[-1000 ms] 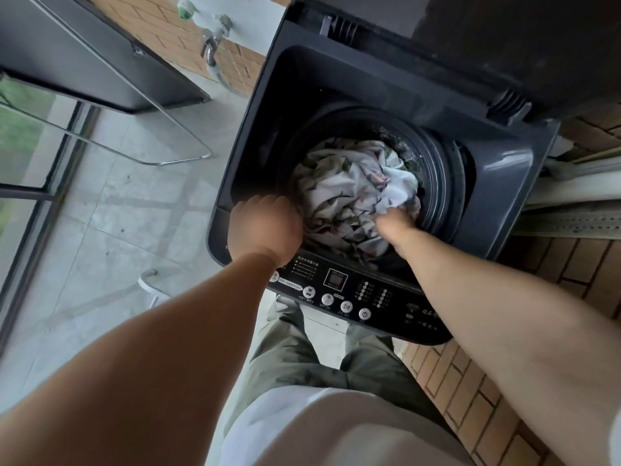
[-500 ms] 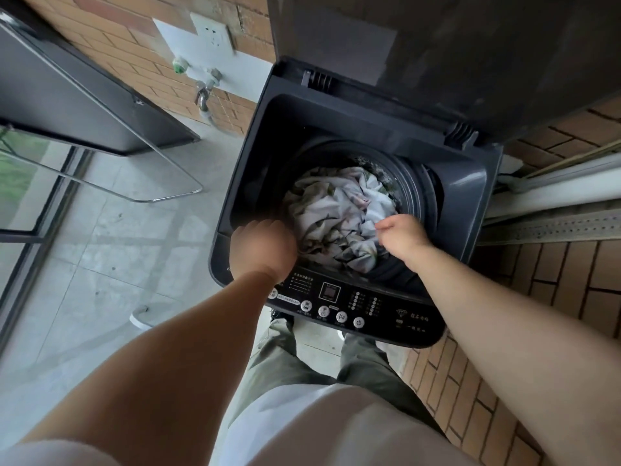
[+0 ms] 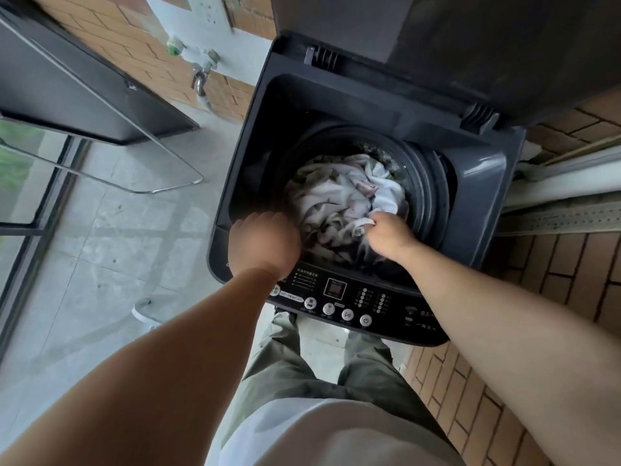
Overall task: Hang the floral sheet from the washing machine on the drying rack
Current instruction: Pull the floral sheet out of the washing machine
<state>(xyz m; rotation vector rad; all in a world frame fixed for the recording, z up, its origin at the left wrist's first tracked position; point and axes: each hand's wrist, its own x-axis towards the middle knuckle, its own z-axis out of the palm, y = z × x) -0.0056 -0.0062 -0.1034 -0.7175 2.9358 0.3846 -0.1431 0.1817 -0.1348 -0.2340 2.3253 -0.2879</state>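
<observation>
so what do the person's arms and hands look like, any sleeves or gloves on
Both forearms are bare up to the picture's edge, with no sleeves in view. The left hand and right hand wear no gloves, and no watch or bracelet shows at either wrist. Below are a white shirt and olive-green trousers.

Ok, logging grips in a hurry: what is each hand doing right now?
Left hand: cannot be told; its fingers are hidden inside the drum.
Right hand: closed, gripping a fold of the sheet.
</observation>
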